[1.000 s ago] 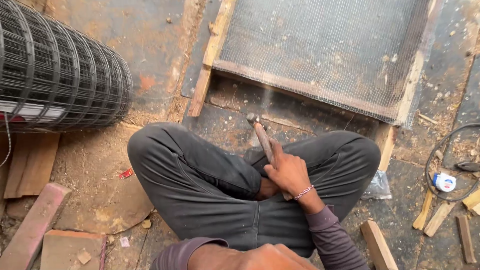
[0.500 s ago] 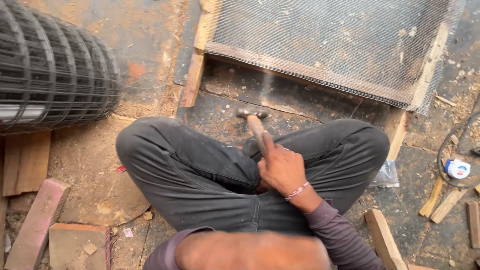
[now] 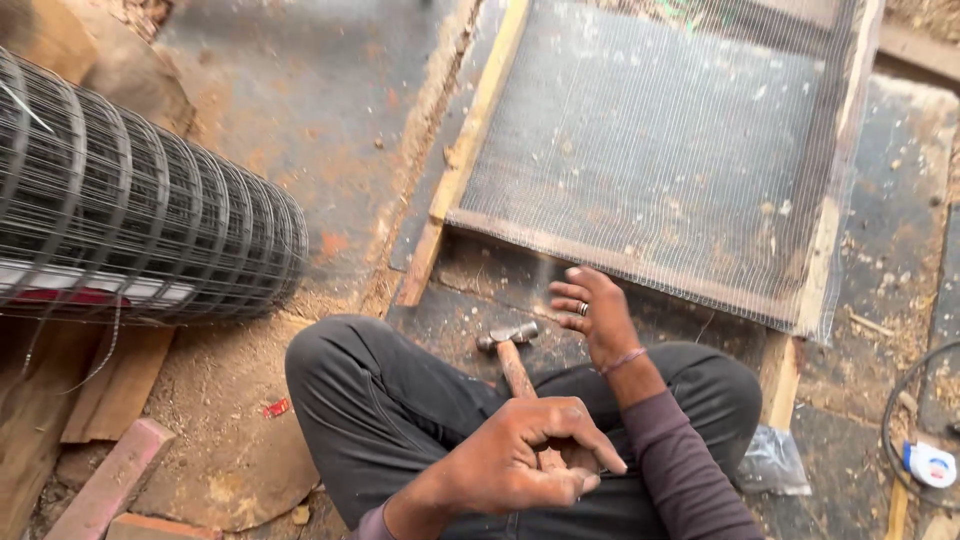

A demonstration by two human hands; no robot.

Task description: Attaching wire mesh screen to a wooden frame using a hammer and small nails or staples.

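Observation:
I sit cross-legged in dark trousers on a dusty floor. A hammer [image 3: 512, 352] with a wooden handle lies between my knees, its metal head pointing away from me. My left hand [image 3: 525, 462] is curled around the lower end of its handle. My right hand [image 3: 594, 312], with a ring and a wrist bracelet, reaches forward with its fingers loosely apart and holds nothing. It hovers just short of the near rail of a wooden frame [image 3: 470, 130] covered with fine wire mesh [image 3: 660, 150], which lies flat ahead of me.
A big roll of dark welded wire mesh [image 3: 130, 230] lies at the left. Wood offcuts [image 3: 110, 390] and a brick [image 3: 105, 480] sit at the lower left. At the right are a crumpled plastic bag [image 3: 775, 460], a black cable [image 3: 888, 430] and a small tape measure [image 3: 930, 463].
My right hand has let go of the hammer handle and moved forward toward the frame. My left hand has come in and closed on the handle. The view moved closer.

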